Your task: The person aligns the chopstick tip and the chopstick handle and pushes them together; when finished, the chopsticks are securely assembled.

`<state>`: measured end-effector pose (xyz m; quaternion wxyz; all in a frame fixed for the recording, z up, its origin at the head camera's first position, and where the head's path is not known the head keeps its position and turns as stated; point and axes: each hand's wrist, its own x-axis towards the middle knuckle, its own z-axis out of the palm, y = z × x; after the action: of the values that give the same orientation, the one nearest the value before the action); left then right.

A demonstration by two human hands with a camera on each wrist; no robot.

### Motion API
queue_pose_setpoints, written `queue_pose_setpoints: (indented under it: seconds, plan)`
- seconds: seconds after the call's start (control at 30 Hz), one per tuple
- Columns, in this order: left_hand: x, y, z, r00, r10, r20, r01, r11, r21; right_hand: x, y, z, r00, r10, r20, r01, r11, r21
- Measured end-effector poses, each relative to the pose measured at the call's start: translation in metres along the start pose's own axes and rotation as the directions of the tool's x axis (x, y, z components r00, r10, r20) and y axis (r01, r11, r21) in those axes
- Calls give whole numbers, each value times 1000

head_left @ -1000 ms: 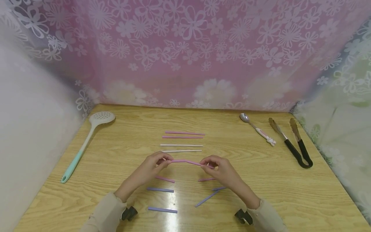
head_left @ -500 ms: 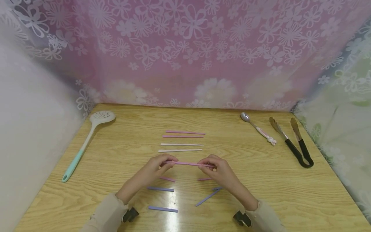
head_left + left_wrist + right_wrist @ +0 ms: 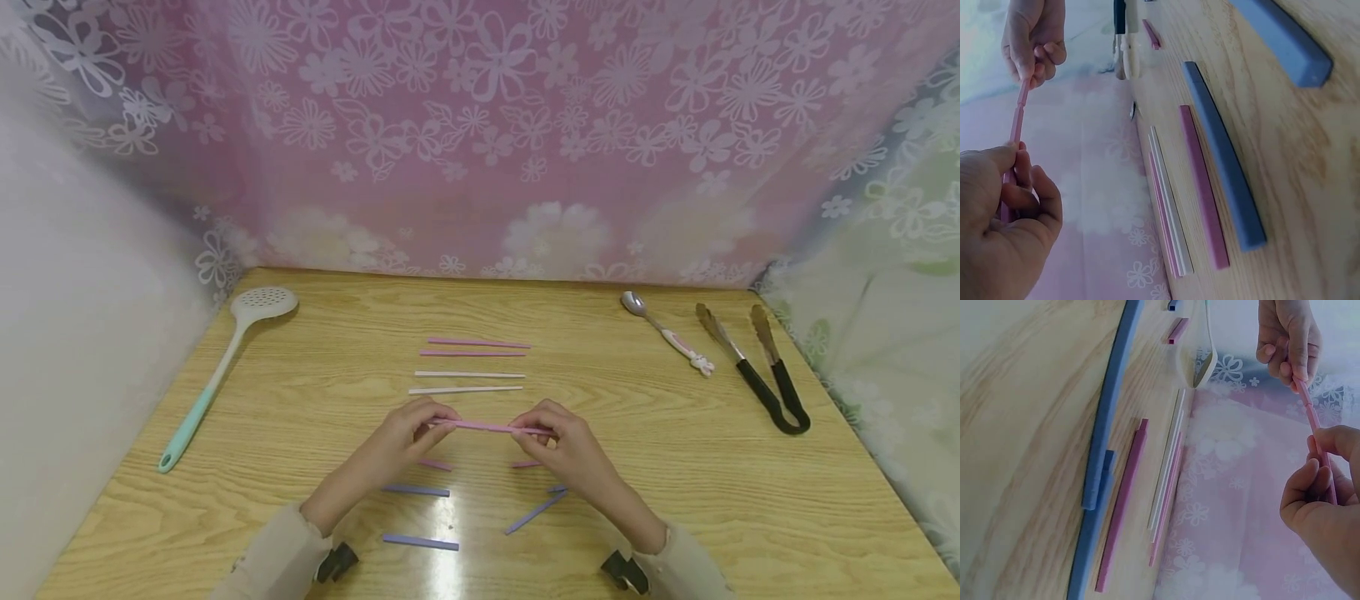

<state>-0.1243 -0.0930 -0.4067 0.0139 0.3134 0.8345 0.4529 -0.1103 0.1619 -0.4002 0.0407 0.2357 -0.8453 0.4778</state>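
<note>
My left hand pinches one half of a pink chopstick between thumb and fingers. The other half is pinched by my right hand. The two halves lie in one line above the table, and a narrow notch marks their joint in the left wrist view. Whether they are fully seated cannot be told. Below the hands lie a left pink chopstick half and a right pink half, both partly hidden. Nearer me are several blue chopstick halves, two of them overlapping on the right.
Beyond the hands lie two white chopsticks and two pink chopsticks. A slotted spoon with a mint handle lies at the left of the wooden table. A rabbit-handled spoon and black-handled tongs lie at the right.
One second ago the two pink halves met at an angle; now they are straight in line. My left hand has moved slightly right, uncovering the nearer white chopstick's end.
</note>
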Motion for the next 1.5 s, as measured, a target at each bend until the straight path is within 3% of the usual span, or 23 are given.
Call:
queue_pose_setpoints:
  seconds: [0.13, 0.33, 0.77, 1.33, 1.43, 1.5]
  plan:
    - [-1, 2, 1, 1000, 11, -9, -11, 1000, 14, -2, -2, -1, 999, -43, -8, 43, 999, -13]
    - [-3, 7, 2, 994, 98, -49, -96, 994, 47, -4, -8, -1, 995, -92, -34, 91, 996, -21]
    - [-5, 23, -1, 953, 262, -153, -250, 964, 96, -9, -26, -6, 952, -288, -103, 283, 957, -60]
    - [-10, 19, 5, 920, 329, -213, -309, 943, 122, -10, -21, 3, 914, -389, -116, 387, 921, -41]
    - [-11, 16, 7, 921, 328, -209, -308, 943, 124, -11, -20, 3, 918, -384, -101, 383, 923, -38]
    - [-12, 15, 7, 932, 306, -194, -286, 950, 123, -10, -19, 2, 924, -373, -80, 371, 928, -45]
